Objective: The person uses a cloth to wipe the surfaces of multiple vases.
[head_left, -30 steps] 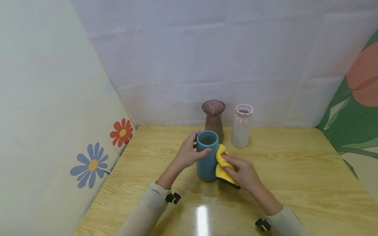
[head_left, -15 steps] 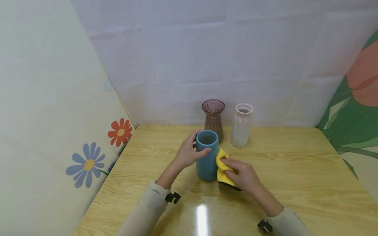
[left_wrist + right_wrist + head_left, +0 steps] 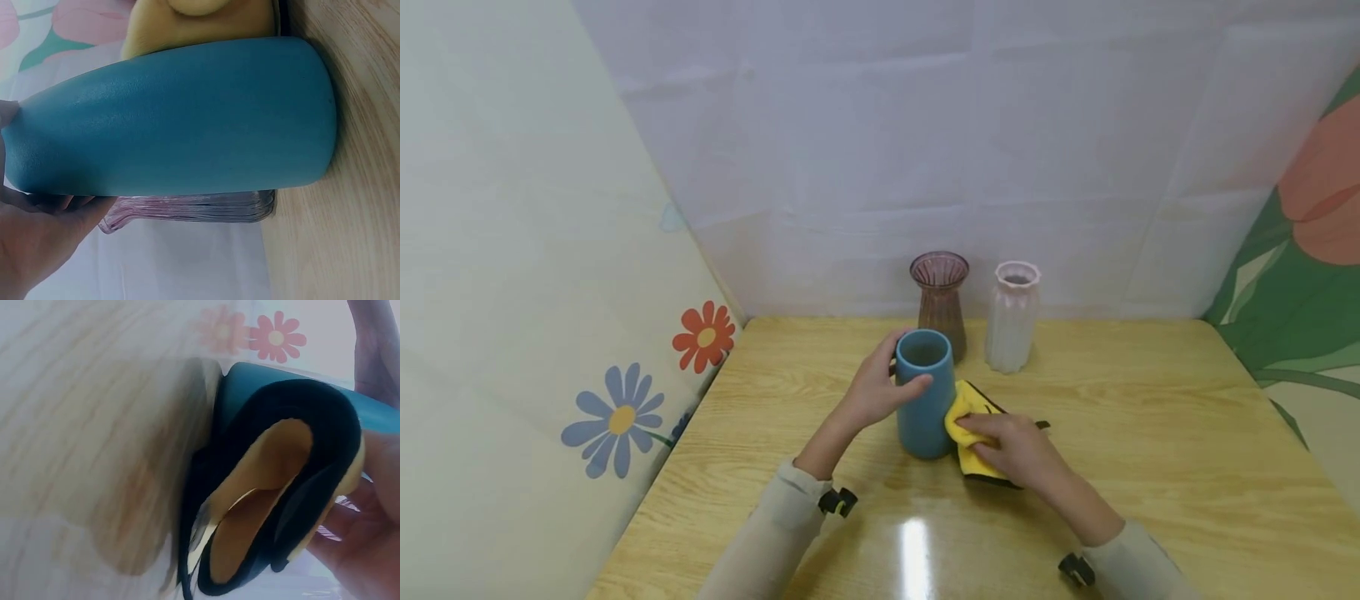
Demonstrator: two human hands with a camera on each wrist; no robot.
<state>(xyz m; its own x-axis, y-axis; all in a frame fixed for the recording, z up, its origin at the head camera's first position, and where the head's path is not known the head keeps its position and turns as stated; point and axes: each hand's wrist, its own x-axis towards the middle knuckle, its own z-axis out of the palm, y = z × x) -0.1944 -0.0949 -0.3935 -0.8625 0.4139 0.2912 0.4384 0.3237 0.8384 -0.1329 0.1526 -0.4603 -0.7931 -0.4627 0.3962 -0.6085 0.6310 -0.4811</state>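
A blue vase stands upright on the wooden table, its mouth facing up. My left hand grips its upper left side, thumb across the front and fingers round the back. On the vase's right side, my right hand pinches a folded yellow cloth with a dark edge and holds it against the lower wall. In the left wrist view the vase lies across the picture, with the yellow cloth touching it. The right wrist view shows the cloth's dark border looped near the table.
Behind the blue vase stands a purple ribbed glass vase, partly hidden by it. To its right is a pale pink fluted vase. A white sheet hangs at the table's back edge, and flower-printed panels flank the sides.
My right hand has slid slightly down and right with the cloth, which now spreads out more behind the fingers. The left hand keeps its grip and the blue vase stays in place.
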